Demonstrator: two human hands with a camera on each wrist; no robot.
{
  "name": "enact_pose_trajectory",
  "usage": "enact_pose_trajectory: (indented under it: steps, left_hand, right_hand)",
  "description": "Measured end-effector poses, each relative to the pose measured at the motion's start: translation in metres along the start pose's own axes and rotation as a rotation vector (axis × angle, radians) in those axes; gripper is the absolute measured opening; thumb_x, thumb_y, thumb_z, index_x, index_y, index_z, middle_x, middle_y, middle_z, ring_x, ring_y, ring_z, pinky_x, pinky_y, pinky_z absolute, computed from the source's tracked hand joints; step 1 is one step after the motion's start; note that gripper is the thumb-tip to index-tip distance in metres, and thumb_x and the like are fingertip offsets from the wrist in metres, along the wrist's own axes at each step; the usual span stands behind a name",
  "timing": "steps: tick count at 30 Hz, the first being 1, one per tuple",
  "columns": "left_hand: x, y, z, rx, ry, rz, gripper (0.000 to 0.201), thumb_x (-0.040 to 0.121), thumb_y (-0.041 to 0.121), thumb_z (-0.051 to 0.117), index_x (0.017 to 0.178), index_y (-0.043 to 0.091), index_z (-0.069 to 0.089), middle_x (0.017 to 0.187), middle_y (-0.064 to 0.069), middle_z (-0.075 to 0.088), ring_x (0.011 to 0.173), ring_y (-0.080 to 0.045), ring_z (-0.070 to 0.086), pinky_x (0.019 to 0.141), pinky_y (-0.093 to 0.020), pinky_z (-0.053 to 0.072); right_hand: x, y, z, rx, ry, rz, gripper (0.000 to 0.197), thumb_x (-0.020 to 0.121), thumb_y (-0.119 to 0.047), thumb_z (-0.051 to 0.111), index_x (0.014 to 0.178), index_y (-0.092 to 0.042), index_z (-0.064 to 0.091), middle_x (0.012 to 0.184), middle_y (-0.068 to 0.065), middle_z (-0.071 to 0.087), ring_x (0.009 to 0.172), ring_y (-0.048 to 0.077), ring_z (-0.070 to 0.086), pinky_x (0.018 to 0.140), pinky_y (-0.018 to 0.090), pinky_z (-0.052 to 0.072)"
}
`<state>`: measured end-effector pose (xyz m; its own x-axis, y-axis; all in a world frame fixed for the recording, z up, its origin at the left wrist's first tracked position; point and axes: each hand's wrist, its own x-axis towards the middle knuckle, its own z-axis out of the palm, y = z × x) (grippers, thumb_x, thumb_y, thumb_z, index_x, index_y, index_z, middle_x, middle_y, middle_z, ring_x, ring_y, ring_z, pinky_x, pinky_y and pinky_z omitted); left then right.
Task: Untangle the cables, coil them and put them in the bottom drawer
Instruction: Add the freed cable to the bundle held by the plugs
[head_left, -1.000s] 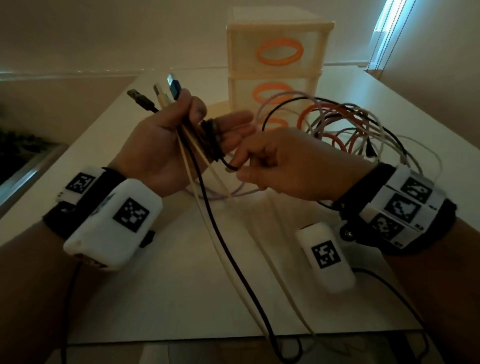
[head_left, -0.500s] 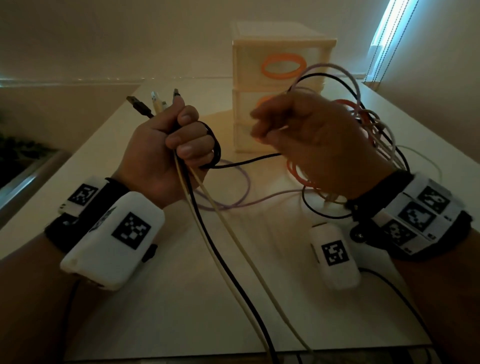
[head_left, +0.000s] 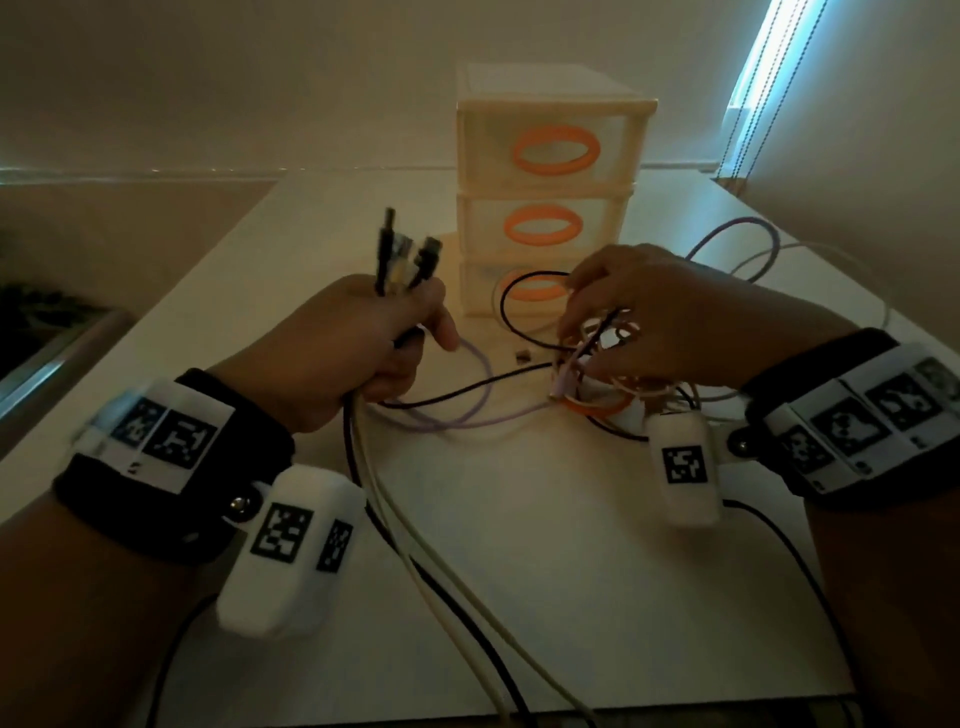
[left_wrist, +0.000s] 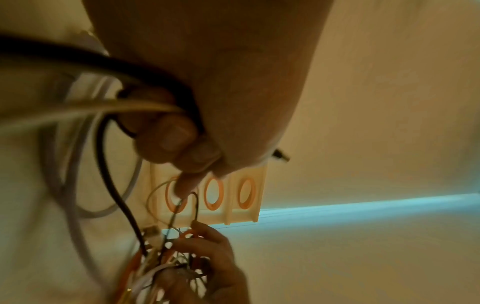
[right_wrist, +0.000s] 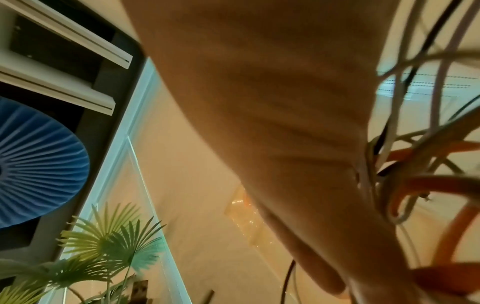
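Cream drawer unit with orange oval handles; a tangle of cables in black, cream, pale lilac and orange (the lilac one loops over the white table); black wristbands carry white blocks with black-and-white square codes; a blue pleated disc beside green palm fronds

- drawer unit: translucent cream plastic, smooth; 3 glossy orange plastic ring handles
- cables in front of drawer unit: smooth rubbery sheaths, black, cream, lilac, orange
- plugs: dark plastic, metal tips
- table: matt white, smooth
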<state>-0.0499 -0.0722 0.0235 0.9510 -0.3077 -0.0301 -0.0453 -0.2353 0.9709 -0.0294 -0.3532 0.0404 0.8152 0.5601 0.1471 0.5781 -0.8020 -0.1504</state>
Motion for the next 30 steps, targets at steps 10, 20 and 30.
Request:
enact_pose_trajectory:
  steps: [10,20,30]
  left_hand:
    - [0.0,-0.006,0.014,0.644,-0.039,-0.016,0.041,0.091,0.042,0.071,0.066,0.01,0.063,0.051,-0.005,0.056,0.045,-0.009,0.046,0.047,-0.019,0.035]
    - [0.0,0.007,-0.009,0.489,0.13,-0.012,0.016,0.092,0.028,0.073,0.082,0.017,0.076,0.047,0.003,0.049,0.044,-0.012,0.044,0.053,-0.028,0.036]
    - [0.002,0.011,-0.049,0.595,0.351,-0.051,0.024,0.091,0.034,0.073,0.075,0.016,0.072,0.043,-0.001,0.05,0.046,-0.02,0.046,0.056,-0.033,0.035]
  right_hand:
    - [0.003,0.013,0.007,0.128,0.357,0.086,0.005,0.086,-0.024,0.077,0.091,-0.025,0.077,0.09,-0.009,0.066,0.082,0.009,0.062,0.075,0.033,0.055]
    - [-0.001,0.034,0.001,0.185,0.573,0.172,0.006,0.093,-0.022,0.07,0.097,-0.018,0.069,0.097,-0.006,0.065,0.074,0.002,0.061,0.065,0.007,0.045]
    - [-0.018,0.054,-0.016,0.23,0.601,0.296,0.009,0.094,-0.02,0.07,0.101,-0.015,0.072,0.081,-0.013,0.064,0.053,0.0,0.061,0.053,0.006,0.043]
